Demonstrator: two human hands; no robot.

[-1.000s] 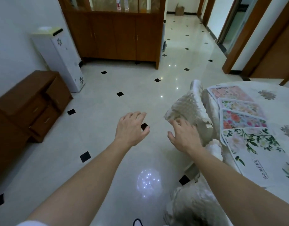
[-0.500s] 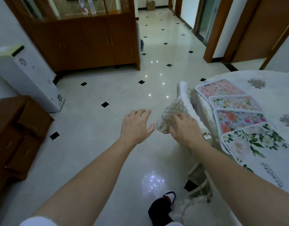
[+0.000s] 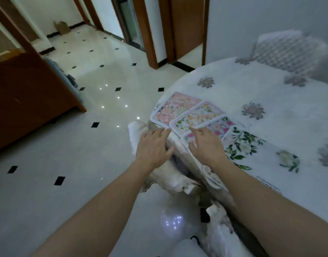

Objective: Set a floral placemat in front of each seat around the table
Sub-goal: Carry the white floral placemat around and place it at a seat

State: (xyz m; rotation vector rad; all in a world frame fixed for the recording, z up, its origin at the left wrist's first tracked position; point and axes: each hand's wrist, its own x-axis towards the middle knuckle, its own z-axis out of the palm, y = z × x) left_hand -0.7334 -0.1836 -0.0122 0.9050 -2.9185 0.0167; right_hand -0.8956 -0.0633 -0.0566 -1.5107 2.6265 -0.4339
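Observation:
Several floral placemats lie overlapped in a row along the near left edge of the round table [image 3: 270, 93], which wears a white flowered cloth. The pink placemat [image 3: 173, 106] is farthest, then a pale yellow-flowered one [image 3: 198, 115], a red-flowered one [image 3: 221, 127] and a green-leaf one [image 3: 242, 143]. My left hand [image 3: 153, 147] hovers open over the chair back at the table's edge, fingertips near the pink mat's corner. My right hand [image 3: 205, 145] rests with spread fingers on the red-flowered mat, fingertips at the yellow mat's near edge. Neither hand holds anything.
A chair with a white cover [image 3: 159, 175] is tucked under the table below my hands. Another covered chair [image 3: 289, 51] stands at the far side. A wooden cabinet [image 3: 26, 101] is on the left, and doorways [image 3: 159, 30] open beyond the tiled floor [image 3: 67, 145].
My view has swung right toward the table. Both hands moved from the chair back up to the table edge; my right hand now lies on the placemats.

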